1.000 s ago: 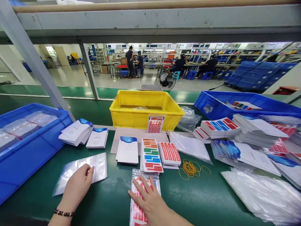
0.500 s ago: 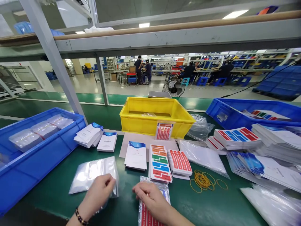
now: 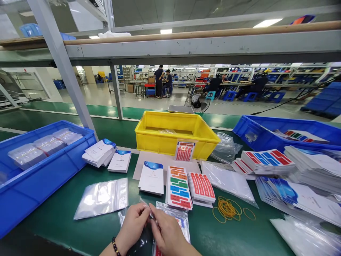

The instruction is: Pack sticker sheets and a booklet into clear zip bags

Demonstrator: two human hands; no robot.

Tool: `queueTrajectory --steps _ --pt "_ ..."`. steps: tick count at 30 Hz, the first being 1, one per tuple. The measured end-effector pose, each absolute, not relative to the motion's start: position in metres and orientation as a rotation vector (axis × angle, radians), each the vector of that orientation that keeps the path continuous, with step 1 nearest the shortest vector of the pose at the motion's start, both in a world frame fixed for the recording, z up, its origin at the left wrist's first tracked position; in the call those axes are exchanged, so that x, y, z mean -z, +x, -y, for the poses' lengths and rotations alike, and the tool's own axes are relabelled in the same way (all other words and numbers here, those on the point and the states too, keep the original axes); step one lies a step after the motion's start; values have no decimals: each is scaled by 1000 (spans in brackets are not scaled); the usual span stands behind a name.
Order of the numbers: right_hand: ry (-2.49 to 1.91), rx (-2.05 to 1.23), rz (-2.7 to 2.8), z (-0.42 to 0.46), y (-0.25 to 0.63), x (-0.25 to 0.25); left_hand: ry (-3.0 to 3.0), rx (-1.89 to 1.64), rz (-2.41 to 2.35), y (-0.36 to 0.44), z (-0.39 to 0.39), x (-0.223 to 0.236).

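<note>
At the front of the green bench, my left hand (image 3: 133, 224) and my right hand (image 3: 169, 229) meet, fingers pinched on the upper edge of a clear plastic bag (image 3: 144, 241). Much of this bag is hidden by the hands. Below my right hand lies a filled zip bag (image 3: 182, 217) with red-and-white printed sheets inside. A pile of flat clear zip bags (image 3: 102, 197) lies left of my hands. Just beyond them are a stack of white-and-blue booklets (image 3: 151, 179), a stack of multicoloured sticker sheets (image 3: 179, 188) and a stack of red sticker sheets (image 3: 201, 188).
A yellow bin (image 3: 176, 140) stands at the back, between a blue bin (image 3: 53, 170) with wrapped bundles and another blue bin (image 3: 293, 131). Yellow rubber bands (image 3: 227, 209), more sticker sheets (image 3: 266, 161) and booklets (image 3: 306, 193) lie right. A metal post (image 3: 62, 67) rises at left.
My left hand has moved right from the pile of clear bags, bringing one bag to my right hand. Both hands now pinch its edge together.
</note>
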State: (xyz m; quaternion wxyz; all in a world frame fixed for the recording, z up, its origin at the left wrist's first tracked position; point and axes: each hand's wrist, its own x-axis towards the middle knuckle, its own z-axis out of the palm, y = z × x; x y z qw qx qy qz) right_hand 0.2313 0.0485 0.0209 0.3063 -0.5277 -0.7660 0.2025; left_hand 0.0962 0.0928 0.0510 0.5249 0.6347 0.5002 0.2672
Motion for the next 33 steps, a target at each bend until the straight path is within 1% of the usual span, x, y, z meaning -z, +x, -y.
queueTrajectory --steps 4,8,10,15,19,25,29,31,33 --pt "-1484 -681 1836 -52 236 -34 1555 -625 -1165 99 -91 -50" --pt "-1497 -685 1833 -57 241 -34 1661 -563 -1162 100 -86 -48" --pt "-1533 -571 1885 -56 240 -31 1739 -542 -1176 101 -84 -47" --pt "-1595 -110 1939 -55 237 -25 1723 -533 -1214 105 -85 -46" --pt "-1608 64 1877 -60 247 -29 1645 -514 -1177 105 -86 -48" --pt "-1346 0 2024 -54 248 -43 1529 -580 -1219 101 -96 -51" --pt "-1310 3 2154 -49 244 -43 1560 -633 -1219 94 -99 -60" --pt "-1284 -178 2148 -49 247 -45 1778 -747 -1140 87 -99 -69" --pt "-1260 -458 2119 -49 252 -51 2146 -766 -926 79 -99 -80"
